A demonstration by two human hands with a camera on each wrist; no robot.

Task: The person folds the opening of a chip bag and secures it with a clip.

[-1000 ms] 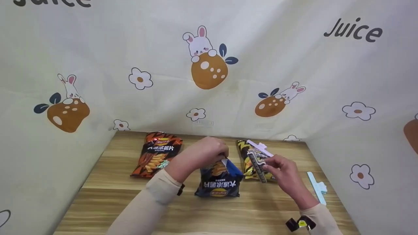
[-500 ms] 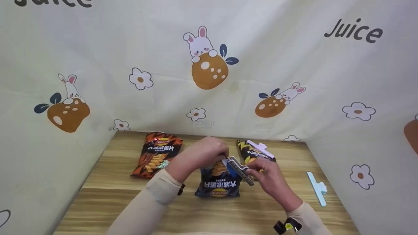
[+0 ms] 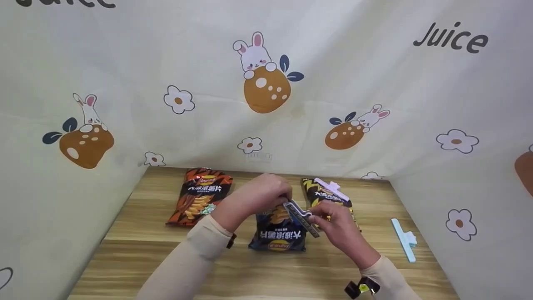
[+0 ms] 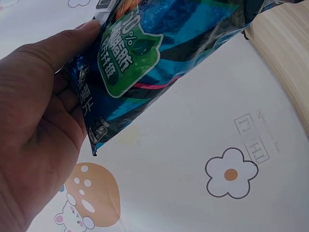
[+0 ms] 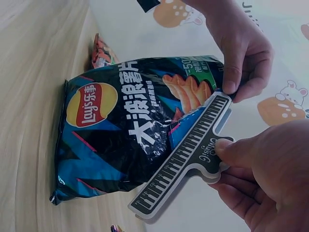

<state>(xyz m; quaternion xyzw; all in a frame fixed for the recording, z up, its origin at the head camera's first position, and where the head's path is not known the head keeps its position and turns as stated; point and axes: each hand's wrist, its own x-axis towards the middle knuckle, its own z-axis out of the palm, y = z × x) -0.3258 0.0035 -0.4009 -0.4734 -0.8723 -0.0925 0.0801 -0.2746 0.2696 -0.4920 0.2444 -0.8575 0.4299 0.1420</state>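
Left hand: at mid-frame in the head view, the left hand point(image 3: 270, 188) pinches a top corner of the blue bag point(image 3: 279, 234), thumb on one side, fingers on the other.
Right hand: right of centre, the right hand point(image 3: 338, 221) grips the black clip point(image 5: 182, 154) by its handle, thumb over the lettering.
Black clip: slanting across the top of the blue bag, one end just by the left thumb; whether its jaws have the bag's edge between them, I can't tell.
Blue bag: centre of the frame, lettering upside down in the head view.
Orange bag: lying left of centre, the orange bag point(image 3: 200, 198).
Yellow bag: behind the right hand, the yellow bag point(image 3: 318, 193), with a lilac clip point(image 3: 333, 190) across it.
Teal clip: on the table point(image 3: 266, 279) at lower right, the teal clip point(image 3: 404, 241).
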